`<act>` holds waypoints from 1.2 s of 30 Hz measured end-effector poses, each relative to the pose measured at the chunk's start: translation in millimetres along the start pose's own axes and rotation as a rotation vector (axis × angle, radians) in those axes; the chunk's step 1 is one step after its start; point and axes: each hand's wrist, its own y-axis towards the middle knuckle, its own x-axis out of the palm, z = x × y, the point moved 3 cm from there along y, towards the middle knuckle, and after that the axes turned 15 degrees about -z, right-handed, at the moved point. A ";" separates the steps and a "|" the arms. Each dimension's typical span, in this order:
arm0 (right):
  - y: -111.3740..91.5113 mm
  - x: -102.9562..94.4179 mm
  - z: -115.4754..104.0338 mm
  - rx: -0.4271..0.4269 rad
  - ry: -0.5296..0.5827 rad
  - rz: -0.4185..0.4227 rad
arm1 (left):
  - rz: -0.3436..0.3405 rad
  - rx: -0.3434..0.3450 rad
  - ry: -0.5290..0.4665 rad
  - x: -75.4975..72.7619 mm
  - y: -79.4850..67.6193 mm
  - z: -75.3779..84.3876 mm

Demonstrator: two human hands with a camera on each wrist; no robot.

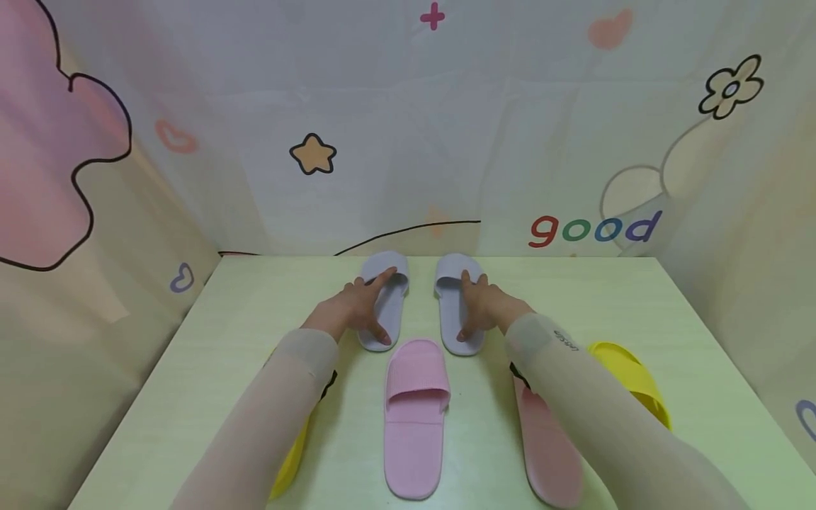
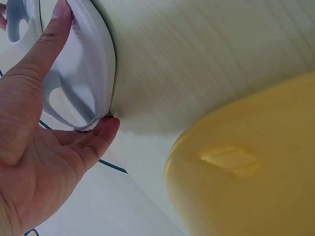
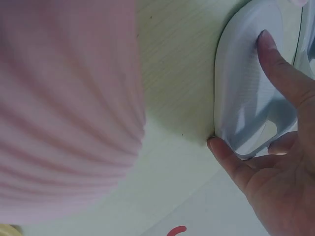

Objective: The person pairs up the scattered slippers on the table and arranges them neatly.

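Two pale lavender slippers lie side by side at the far edge of the table, straps toward the wall. My left hand (image 1: 360,308) spreads over the left lavender slipper (image 1: 387,322); its thumb (image 2: 49,44) rests on the footbed and its other fingers touch the strap's side. Over the right lavender slipper (image 1: 451,312), my right hand (image 1: 483,304) lies the same way, thumb on the footbed near the heel, fingers by the strap. In the right wrist view, one fingertip (image 3: 214,143) touches that slipper's (image 3: 241,83) outer edge at the tabletop.
Nearer me, a pink slipper (image 1: 413,453) lies in the middle. Another pink slipper (image 1: 551,453) is partly under my right forearm, with a yellow slipper (image 1: 627,372) beyond it. My left forearm mostly hides a yellow slipper (image 1: 293,457). A printed cloth wall (image 1: 382,106) backs the table (image 1: 210,382).
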 end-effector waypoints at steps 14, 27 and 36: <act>8.5 2.5 -2.6 -0.016 -0.076 0.018 | 0.002 0.015 -0.012 2.6 1.8 0.3; 2.1 -0.4 -3.8 0.008 -0.083 -0.040 | 0.001 0.016 -0.011 -0.9 3.2 4.5; 6.2 -1.0 -7.1 0.011 -0.105 -0.042 | -0.007 0.002 -0.014 0.6 5.7 4.6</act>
